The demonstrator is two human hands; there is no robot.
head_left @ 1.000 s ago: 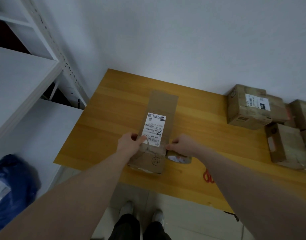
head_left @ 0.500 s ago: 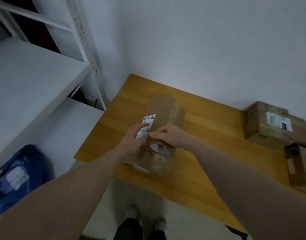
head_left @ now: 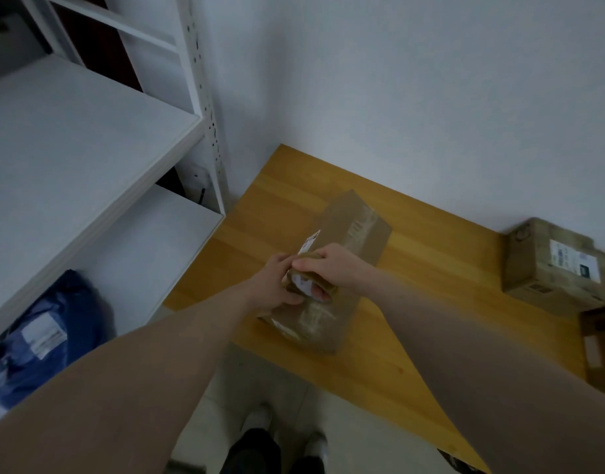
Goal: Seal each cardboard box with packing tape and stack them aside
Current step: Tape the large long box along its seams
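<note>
Long brown box (head_left: 342, 254) on table, tape roll (head_left: 309, 280) atop

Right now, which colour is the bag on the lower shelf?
Blue, with a white label; the bag shows in the head view.

Both hands (head_left: 277, 282) (head_left: 332, 268) together, fingers curled

1. A white metal shelving unit (head_left: 89, 138) is standing at the left, against a white wall (head_left: 397, 80).
2. A blue plastic parcel (head_left: 44, 333) with a white label is lying on its lower shelf.
3. A wooden table (head_left: 414, 268) is sitting beside the shelving.
</note>
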